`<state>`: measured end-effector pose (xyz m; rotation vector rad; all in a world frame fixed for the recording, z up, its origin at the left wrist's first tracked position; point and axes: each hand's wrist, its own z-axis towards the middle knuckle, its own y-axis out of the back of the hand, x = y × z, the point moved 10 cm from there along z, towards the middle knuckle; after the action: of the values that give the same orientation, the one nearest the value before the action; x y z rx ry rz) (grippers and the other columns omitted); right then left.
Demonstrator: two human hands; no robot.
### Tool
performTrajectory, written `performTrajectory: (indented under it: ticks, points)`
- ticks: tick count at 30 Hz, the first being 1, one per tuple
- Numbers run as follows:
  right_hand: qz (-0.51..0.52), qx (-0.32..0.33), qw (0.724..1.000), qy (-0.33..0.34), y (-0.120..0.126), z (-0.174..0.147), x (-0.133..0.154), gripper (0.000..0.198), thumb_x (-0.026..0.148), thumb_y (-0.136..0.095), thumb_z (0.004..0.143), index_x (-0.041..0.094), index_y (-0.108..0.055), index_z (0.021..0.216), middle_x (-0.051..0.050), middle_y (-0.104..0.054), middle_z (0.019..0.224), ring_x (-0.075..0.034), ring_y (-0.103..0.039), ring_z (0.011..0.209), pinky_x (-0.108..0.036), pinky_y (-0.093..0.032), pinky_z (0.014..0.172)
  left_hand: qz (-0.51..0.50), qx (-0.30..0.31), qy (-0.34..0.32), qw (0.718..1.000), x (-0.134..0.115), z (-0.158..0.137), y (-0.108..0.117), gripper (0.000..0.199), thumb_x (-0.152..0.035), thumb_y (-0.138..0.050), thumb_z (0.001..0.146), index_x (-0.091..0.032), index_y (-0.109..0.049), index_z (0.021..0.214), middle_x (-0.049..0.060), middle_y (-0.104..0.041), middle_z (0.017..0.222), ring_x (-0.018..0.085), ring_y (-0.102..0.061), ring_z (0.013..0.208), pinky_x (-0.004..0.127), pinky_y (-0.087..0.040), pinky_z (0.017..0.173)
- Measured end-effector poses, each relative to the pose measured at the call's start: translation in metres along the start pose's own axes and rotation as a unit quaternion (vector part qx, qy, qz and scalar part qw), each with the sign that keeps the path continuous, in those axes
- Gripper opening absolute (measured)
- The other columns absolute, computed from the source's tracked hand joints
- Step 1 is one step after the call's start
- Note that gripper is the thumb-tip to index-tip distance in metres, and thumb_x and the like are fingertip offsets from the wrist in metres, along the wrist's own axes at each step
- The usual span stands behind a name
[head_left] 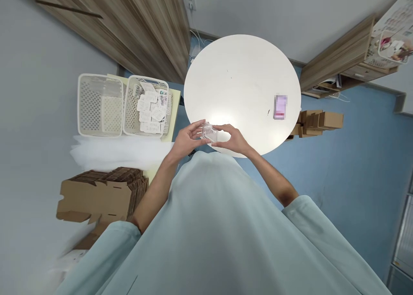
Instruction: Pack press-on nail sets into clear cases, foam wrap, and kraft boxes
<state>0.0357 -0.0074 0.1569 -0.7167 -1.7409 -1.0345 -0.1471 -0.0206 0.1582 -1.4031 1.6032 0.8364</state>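
Both hands hold a small clear plastic case (210,132) over the near edge of the round white table (240,71). My left hand (188,141) grips it from the left, thumb below and fingers above. From the right, my right hand (235,140) pinches its other side between thumb and fingers. Whether anything lies inside the case is too small to tell. Farther right on the table lies a purple packet (280,107), blurred in the picture.
To the left, one white basket (145,133) holds several white printed packets; another white basket (79,105) stands beside it. Nearer are white wrapping sheets (119,150) and a stack of flat cardboard boxes (97,196). Brown cartons (332,120) stand on the floor at right, beyond the table.
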Motion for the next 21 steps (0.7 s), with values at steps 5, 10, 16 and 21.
performTrajectory:
  ticks: [5,10,16,21]
  points:
    - [-0.001,0.010,1.000,0.001,-0.007,-0.004,-0.001,0.068,0.048,-0.100,0.080,0.038,-0.079,0.144,-0.005,-0.078,0.146,-0.034,-0.068,0.139,-0.056,-0.055,0.120,0.001,0.007,0.011,1.000,0.002,-0.005,0.003,0.108,-0.058,-0.110,0.052,-0.019,-0.075,0.146,0.016,-0.079,0.138,0.041,-0.069,0.138,0.060,-0.053,0.124]
    - [0.009,0.013,1.000,0.002,-0.012,-0.008,0.001,0.067,0.047,-0.101,0.079,0.037,-0.080,0.142,-0.006,-0.079,0.144,-0.034,-0.068,0.139,-0.055,-0.054,0.120,0.009,0.013,0.014,1.000,0.004,-0.009,0.006,0.110,-0.062,-0.110,0.048,-0.018,-0.078,0.143,0.017,-0.080,0.136,0.043,-0.070,0.137,0.060,-0.053,0.124]
    - [0.021,0.020,1.000,-0.007,-0.016,-0.010,0.001,0.066,0.046,-0.100,0.080,0.036,-0.080,0.142,-0.006,-0.079,0.144,-0.034,-0.067,0.141,-0.056,-0.053,0.121,0.013,0.020,-0.005,1.000,0.005,-0.010,0.008,0.110,-0.064,-0.110,0.048,-0.019,-0.078,0.143,0.017,-0.078,0.142,0.043,-0.070,0.138,0.062,-0.053,0.124]
    - [0.040,0.027,0.999,-0.026,-0.018,-0.012,-0.001,0.066,0.045,-0.100,0.079,0.035,-0.081,0.141,-0.006,-0.077,0.147,-0.033,-0.067,0.142,-0.055,-0.051,0.124,0.001,0.032,0.003,0.999,0.011,-0.012,0.011,0.110,-0.062,-0.110,0.049,-0.018,-0.077,0.145,0.019,-0.078,0.142,0.043,-0.071,0.136,0.062,-0.056,0.122]
